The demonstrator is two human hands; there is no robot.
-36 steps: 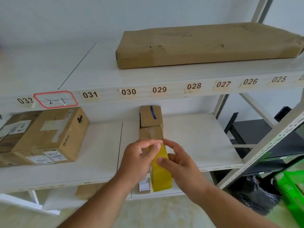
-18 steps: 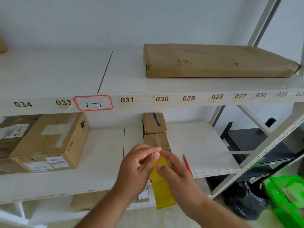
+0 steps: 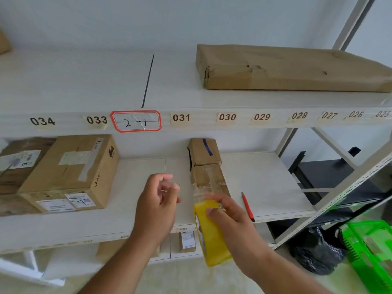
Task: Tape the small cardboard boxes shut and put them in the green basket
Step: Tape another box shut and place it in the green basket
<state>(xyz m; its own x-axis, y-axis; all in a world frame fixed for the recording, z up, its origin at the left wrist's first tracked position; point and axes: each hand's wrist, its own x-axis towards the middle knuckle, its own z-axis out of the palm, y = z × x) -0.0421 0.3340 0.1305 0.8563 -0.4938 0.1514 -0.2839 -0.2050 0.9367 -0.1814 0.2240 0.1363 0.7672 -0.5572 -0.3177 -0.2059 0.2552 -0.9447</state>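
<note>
Head view is showing two small cardboard boxes sitting on the middle shelf (image 3: pixel 265 179) of a white rack. The nearer small box (image 3: pixel 206 179) is lying just in front of the farther small box (image 3: pixel 204 151), which is carrying a blue stripe; the two look to be touching end to end. A strip of clear tape is running from the nearer box's top down to the yellow tape roll (image 3: pixel 212 234), which the right hand (image 3: pixel 231 217) is gripping, fingers curled over its upper edge, at the shelf's front lip. The left hand (image 3: pixel 157 206) is hovering just left of the roll with fingers loosely curled, holding nothing and touching neither roll nor box. A red cutter (image 3: pixel 247 206) is lying on the shelf just right of the right hand. A large carton (image 3: pixel 70 172) is sitting well to the left on the same shelf. A long flat parcel (image 3: pixel 292 68) is resting on the shelf above. The green basket (image 3: pixel 373 251) is sitting low at the far right, beside a black bag (image 3: pixel 316 251).
</note>
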